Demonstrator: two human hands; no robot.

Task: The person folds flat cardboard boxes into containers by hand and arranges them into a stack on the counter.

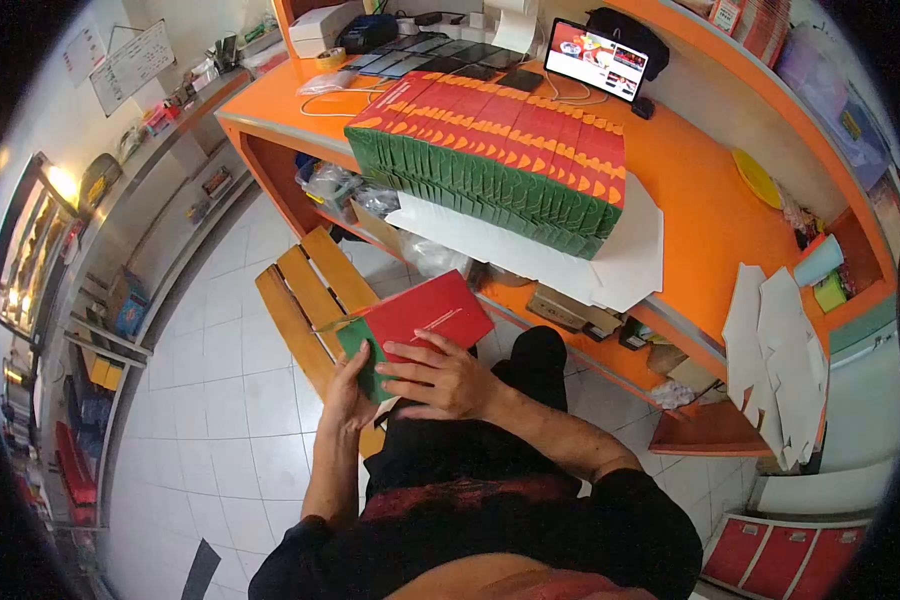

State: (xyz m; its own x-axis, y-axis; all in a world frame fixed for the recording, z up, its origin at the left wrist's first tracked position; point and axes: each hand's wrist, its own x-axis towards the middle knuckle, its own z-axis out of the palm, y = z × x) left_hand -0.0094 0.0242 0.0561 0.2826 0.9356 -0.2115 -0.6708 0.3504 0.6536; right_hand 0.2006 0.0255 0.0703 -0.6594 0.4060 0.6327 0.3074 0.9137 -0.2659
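A red and green cardboard box (448, 302) is held over my lap, tilted, its red panel with small pale print facing up. My left hand (347, 393) grips the green end, thumb along the face. My right hand (444, 378) lies across the red panel and the lower edge, its fingers slightly spread and pressed on the box. A white inner edge shows near my left palm. On the orange table in front stands a long row of red and green boxes (490, 135), packed side by side on white sheets (642, 245).
Behind the row on the orange table (705, 180) are several dark phones (420, 52), a lit tablet (596, 62), and a tape roll (330, 58). Flattened white card (775, 365) hangs at the right edge. A wooden slatted bench (310, 290) stands left of my legs.
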